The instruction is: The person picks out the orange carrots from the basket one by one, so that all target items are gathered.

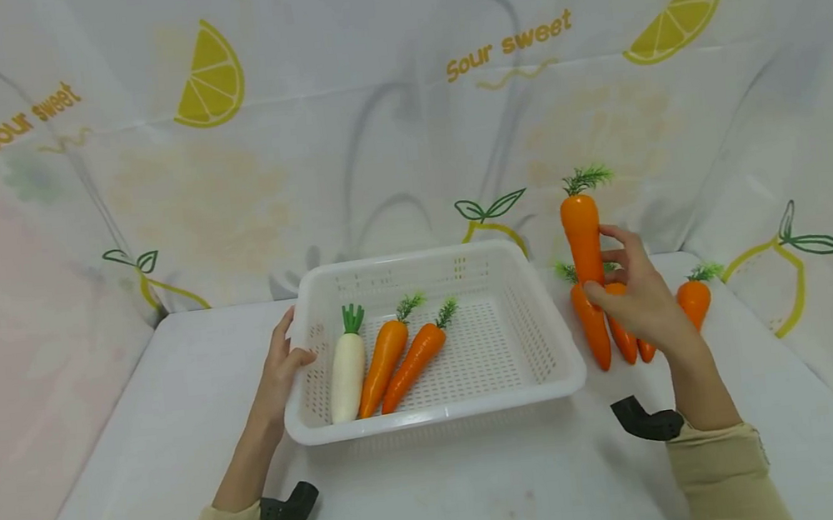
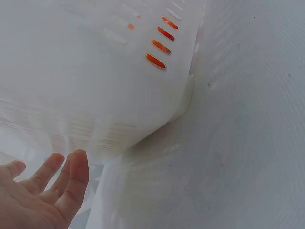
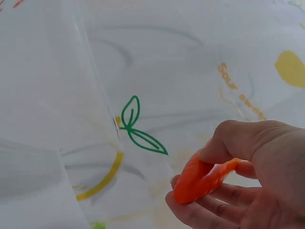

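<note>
In the head view my right hand holds an orange carrot upright above the table at the right, its green top upward. The right wrist view shows the thumb and fingers of that hand gripping the narrow lower end of the carrot. My left hand holds the left side of a white plastic basket, thumb over the rim and fingers along the outside. A white radish and two carrots, one leaning left and another beside it, lie inside.
Under and beside my right hand, several more carrots lie on the white table, including one near the basket and one farther right. A cloth printed with lemons hangs behind the table.
</note>
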### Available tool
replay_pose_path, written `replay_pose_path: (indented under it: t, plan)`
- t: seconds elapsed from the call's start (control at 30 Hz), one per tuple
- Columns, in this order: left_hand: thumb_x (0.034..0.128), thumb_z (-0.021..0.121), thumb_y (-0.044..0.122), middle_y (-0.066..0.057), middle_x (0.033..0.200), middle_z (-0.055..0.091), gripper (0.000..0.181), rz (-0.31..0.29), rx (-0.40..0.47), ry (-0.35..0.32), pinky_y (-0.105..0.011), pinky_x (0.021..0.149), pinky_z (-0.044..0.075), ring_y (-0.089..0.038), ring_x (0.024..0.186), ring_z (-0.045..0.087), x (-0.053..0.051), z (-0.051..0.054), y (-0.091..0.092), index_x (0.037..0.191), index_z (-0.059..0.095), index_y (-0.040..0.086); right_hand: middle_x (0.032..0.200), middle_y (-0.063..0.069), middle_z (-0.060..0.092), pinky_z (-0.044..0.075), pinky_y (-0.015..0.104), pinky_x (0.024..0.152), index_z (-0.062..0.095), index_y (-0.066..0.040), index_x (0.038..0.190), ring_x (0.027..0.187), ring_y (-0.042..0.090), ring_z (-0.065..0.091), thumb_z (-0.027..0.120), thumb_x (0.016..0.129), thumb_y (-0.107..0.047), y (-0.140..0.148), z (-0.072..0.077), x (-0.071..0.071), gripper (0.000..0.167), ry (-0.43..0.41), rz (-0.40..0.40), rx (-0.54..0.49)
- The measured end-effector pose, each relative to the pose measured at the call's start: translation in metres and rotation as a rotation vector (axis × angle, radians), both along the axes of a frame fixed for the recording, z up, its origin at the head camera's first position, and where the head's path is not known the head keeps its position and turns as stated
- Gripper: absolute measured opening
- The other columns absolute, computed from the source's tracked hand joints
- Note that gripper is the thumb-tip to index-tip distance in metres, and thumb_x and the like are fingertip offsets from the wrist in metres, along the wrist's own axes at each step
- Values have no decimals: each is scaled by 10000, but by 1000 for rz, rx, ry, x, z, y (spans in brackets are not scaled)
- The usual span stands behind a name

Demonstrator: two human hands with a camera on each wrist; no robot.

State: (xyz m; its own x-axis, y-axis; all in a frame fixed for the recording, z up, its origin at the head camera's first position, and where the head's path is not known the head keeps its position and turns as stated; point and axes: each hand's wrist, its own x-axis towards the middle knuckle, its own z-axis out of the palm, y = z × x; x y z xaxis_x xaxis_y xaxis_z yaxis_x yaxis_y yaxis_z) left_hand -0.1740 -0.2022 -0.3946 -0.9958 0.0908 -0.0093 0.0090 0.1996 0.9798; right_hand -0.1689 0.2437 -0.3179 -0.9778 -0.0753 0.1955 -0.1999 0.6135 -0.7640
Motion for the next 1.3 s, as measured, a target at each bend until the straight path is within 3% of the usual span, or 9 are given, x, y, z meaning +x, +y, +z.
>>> replay_pose_path:
  t: [0.07,0.2,0.33,0.43,0.6,0.73,0.8,1.03,1.3]
  plan:
    - [871,335,155,-125,1494,338,719,2,0,-2,-340,869,483,-340,1208,462,0,0,-1,1513,54,319,1390,291,364,518,412,774,48,-212,1500,1105,413,504,543,922,-181,9,2,2,762,-29,-24,19]
    - [875,333,164,-115,1503,328,719,2,-4,-6,-355,896,465,-328,1221,447,1,1,-1,1511,47,338,1410,323,294,482,259,755,-47,-185,1503,1154,443,456,534,936,-207,30,1,3,812,-90,-25,21]
    - [876,337,169,-103,1513,316,720,2,-9,-15,-382,917,450,-318,1239,431,1,1,-1,1509,48,353,1426,349,193,491,384,832,-215,-199,1471,1202,484,389,525,942,-231,52,-3,4,910,-188,-23,24]
    - [873,340,161,-108,1505,328,720,-1,0,-7,-380,905,457,-327,1230,441,0,0,-1,1509,57,345,1413,366,156,510,393,809,-294,-197,1441,1156,469,428,526,941,-237,67,-8,3,961,-237,-33,34]
    - [874,333,157,-117,1503,330,719,-7,-4,1,-359,890,464,-334,1222,450,0,2,-1,1511,50,335,1378,390,142,491,220,703,-321,-149,1429,1099,474,478,522,945,-245,88,-17,4,976,-272,-60,42]
    - [874,334,154,-119,1503,331,723,-6,-1,-2,-329,879,468,-334,1223,451,1,2,-1,1513,45,329,1393,424,96,477,177,703,-337,-131,1420,1169,517,392,517,948,-267,100,-23,4,985,-309,-70,8]
    - [875,334,156,-115,1504,329,723,-6,0,-6,-317,877,467,-331,1227,446,1,2,-1,1513,42,330,1389,440,98,498,190,692,-334,-111,1418,1133,513,443,519,946,-263,106,-24,6,986,-314,-91,14]
    - [878,332,162,-116,1500,332,720,-9,2,-7,-298,867,471,-322,1220,446,2,2,0,1514,38,328,1348,482,92,561,338,717,-359,-24,1383,961,356,570,511,943,-231,131,-31,15,996,-371,-197,19]
    - [881,330,147,-127,1488,339,716,-20,10,0,-283,847,481,-323,1198,461,1,2,-1,1515,39,310,1268,474,147,562,340,722,-359,61,1352,787,87,555,501,949,-196,167,-48,24,985,-488,-217,-11]
